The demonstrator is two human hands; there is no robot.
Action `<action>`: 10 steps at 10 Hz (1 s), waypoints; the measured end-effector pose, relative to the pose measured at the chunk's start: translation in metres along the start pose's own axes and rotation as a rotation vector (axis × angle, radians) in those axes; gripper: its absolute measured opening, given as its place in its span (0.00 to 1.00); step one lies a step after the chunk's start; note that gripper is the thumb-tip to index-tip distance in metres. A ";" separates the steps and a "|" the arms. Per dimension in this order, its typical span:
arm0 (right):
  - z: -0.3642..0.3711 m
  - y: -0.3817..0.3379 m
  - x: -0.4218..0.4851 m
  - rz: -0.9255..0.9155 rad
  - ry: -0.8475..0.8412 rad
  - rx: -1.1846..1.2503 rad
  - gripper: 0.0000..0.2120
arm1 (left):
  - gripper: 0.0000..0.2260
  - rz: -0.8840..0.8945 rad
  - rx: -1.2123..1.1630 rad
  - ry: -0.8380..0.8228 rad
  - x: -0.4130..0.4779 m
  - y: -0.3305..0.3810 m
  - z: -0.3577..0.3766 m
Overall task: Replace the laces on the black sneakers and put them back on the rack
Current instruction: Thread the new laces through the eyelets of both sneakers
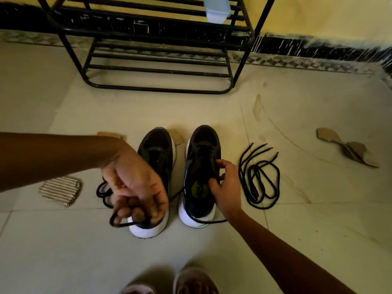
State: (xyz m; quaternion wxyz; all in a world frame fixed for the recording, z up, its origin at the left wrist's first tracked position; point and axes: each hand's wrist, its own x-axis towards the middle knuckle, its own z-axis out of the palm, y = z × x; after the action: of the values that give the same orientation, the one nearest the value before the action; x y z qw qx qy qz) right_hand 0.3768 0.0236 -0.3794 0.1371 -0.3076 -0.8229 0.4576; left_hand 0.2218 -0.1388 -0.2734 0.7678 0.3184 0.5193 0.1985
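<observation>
- Both black sneakers stand side by side on the floor, toes toward the rack and well apart from it. Neither one is on the rack yet.
- Left grip: fingers curled round a loop of black lace, held over the heel of the left sneaker. More of this lace lies coiled on the floor just left of that shoe.
- A strand runs from the left grip across to the right sneaker, and another strand trails past its white heel. I judge this lace is partly in that shoe, but I cannot tell whether it is coming out or going in.
- Right grip: clamped on the right sneaker at its collar, thumb and fingers pinching the edge to steady it.
- Right sneaker: some lacing shows across the upper eyelets.
- Left sneaker: the tongue area is too dark to tell whether it is laced.
- Loose laces lie in a tangle on the floor just right of the right sneaker, untouched. I cannot tell whether they are the old pair or the new one.
- Estimate: early to middle of the lacing stage. Left to do: finish lacing at least the right sneaker, check the left, then set both on the rack.
- Also present: a plastic tub on an upper rack shelf, cardboard scraps on the floor far right, and a corrugated piece on the left.
</observation>
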 end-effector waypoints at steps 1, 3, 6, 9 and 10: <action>-0.006 -0.003 0.003 -0.078 -0.021 -0.063 0.27 | 0.04 0.012 0.081 0.025 0.006 0.015 0.018; -0.006 -0.011 0.013 -0.113 0.014 -0.104 0.31 | 0.05 0.049 0.155 -0.063 -0.012 0.063 0.028; -0.001 -0.003 0.016 0.089 -0.041 -0.028 0.31 | 0.09 0.341 0.458 0.949 -0.090 0.115 -0.081; 0.000 -0.007 0.013 0.035 -0.005 -0.010 0.26 | 0.07 0.239 0.819 1.033 -0.043 0.100 -0.050; -0.003 -0.013 0.008 -0.038 0.023 -0.038 0.21 | 0.07 0.098 0.869 0.879 -0.005 0.073 -0.038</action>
State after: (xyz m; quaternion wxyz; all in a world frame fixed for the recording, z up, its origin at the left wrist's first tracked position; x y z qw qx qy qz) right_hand 0.3670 0.0252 -0.3673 0.1490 -0.2997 -0.8356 0.4357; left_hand 0.1864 -0.0793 -0.2292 0.2723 0.5140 0.8050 0.1166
